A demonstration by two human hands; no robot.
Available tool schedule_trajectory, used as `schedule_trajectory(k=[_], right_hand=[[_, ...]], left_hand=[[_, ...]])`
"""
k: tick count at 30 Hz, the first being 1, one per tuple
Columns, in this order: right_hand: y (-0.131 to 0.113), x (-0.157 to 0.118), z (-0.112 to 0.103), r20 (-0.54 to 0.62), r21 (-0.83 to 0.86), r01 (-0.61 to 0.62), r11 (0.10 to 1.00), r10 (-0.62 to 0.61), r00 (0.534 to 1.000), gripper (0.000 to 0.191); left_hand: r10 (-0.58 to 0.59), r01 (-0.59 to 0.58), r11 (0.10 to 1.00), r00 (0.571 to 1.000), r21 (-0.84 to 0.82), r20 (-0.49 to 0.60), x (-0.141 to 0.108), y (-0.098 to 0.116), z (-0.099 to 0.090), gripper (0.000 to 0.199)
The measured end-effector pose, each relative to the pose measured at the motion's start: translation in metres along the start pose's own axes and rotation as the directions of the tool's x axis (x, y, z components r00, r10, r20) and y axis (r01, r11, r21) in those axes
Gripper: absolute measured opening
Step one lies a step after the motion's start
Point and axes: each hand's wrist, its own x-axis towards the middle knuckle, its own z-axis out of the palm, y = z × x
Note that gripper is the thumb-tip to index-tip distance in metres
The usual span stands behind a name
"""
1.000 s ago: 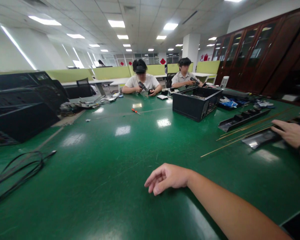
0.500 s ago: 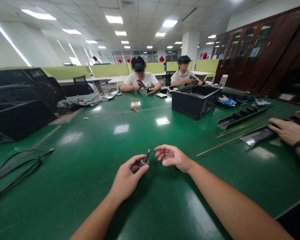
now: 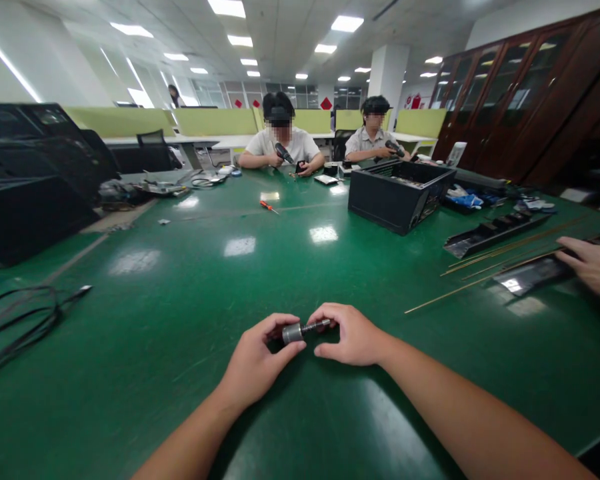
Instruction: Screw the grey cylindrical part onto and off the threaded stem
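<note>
My left hand [image 3: 263, 357] is closed around a small grey metal cylinder [image 3: 293, 333] with a thin, ridged shaft, its exact kind unclear. The shaft lies sideways and points right, towards my right hand [image 3: 347, 337]. The right hand's fingers curve behind the shaft's tip, while its thumb stays apart below, leaving a gap. Whether those fingers touch the tip, I cannot tell. Both hands are low over the green table [image 3: 205, 280].
A black cable [image 3: 50, 320] lies coiled at left, by dark computer cases [image 3: 25, 173]. Ahead are an orange screwdriver [image 3: 267, 206] and an open black case [image 3: 390, 200]. Brass rods [image 3: 445, 293] lie right, near another person's hand [image 3: 593, 263]. Two people across hold power drills.
The cylinder has tipped from shaft upright to shaft pointing right. My right hand has come closer, its fingers now around the shaft's tip. The view has shifted slightly.
</note>
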Motion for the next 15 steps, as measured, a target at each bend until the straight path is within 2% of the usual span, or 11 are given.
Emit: schedule_trajectory(k=[6, 15], right_hand=[[0.0002, -0.0005, 0.003, -0.004, -0.059, -0.013, 0.998, 0.013, 1.0, 0.03], [-0.0024, -0.0005, 0.005, -0.037, -0.077, 0.007, 0.997, -0.01, 0.999, 0.018]], left_hand=[[0.045, -0.048, 0.996, 0.998, 0.073, 0.041, -0.0023, 0.0043, 0.0025, 0.027], [0.045, -0.048, 0.996, 0.998, 0.074, 0.045, -0.0015, 0.0067, 0.0036, 0.027]])
